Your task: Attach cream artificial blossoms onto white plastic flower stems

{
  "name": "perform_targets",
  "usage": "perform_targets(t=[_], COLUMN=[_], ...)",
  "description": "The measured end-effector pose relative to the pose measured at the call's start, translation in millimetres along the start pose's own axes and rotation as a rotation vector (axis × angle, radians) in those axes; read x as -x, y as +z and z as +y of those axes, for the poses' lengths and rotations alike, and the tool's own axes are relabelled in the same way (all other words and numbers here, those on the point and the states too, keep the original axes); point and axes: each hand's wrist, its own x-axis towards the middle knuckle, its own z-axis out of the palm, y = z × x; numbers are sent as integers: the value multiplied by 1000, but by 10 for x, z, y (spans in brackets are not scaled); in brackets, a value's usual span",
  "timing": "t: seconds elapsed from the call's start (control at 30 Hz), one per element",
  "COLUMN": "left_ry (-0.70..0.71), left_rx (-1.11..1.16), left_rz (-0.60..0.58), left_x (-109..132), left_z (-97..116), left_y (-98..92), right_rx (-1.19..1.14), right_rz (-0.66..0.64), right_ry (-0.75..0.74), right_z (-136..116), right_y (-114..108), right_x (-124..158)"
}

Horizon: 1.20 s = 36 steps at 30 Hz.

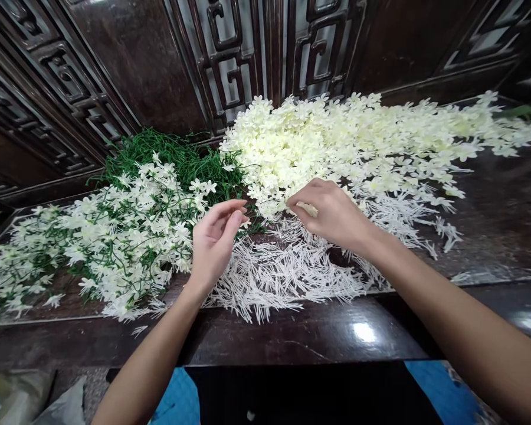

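Note:
My left hand [215, 239] hovers over the dark wooden surface with fingers curled toward the thumb, pinching a thin green stem [248, 223]. My right hand [331, 212] reaches into the heap of loose cream-white flower heads [358, 141], its fingers pinched on one cream flower head [308, 208]. Below both hands lies a spread of small white plastic stamen pieces [283, 277]. To the left lie finished green stems with white flowers attached [115, 242]. Behind those sits a bundle of bare green stems [177, 156].
The pieces lie on a glossy dark wooden bench [318, 336] with a carved wooden backrest [230, 65] behind. Blue fabric [177, 401] and a pale bag [17, 395] show below the front edge.

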Motion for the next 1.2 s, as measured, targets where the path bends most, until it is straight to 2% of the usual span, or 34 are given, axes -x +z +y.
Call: perform_targets(t=[0.1, 0.2, 0.37, 0.57, 0.77, 0.83, 1.0, 1.2], left_ry=[82, 91, 43, -16, 86, 80, -63, -113], left_rx=[-157, -208, -144, -66, -148, -178, -177, -158], left_rz=[-99, -189, -257, -272, -222, -177, -130, -137], left_x=[6, 13, 28, 33, 22, 8, -15, -1], left_z=[-36, -65, -68, -57, -42, -27, 19, 7], left_y=[-4, 18, 48, 43, 46, 34, 19, 11], right_rx=[-273, -509, -646, -665, -622, -543, -320, -266], right_rz=[-32, -146, -219, -136, -156, -218, -578, -698], right_ry=[71, 20, -37, -50, 5, 21, 12, 33], right_z=[-128, -231, -271, -278, -302, -298, -280, -311], right_y=[-79, -116, -67, -38, -71, -97, -108, -27], right_x=[-3, 0, 9, 18, 25, 27, 41, 56])
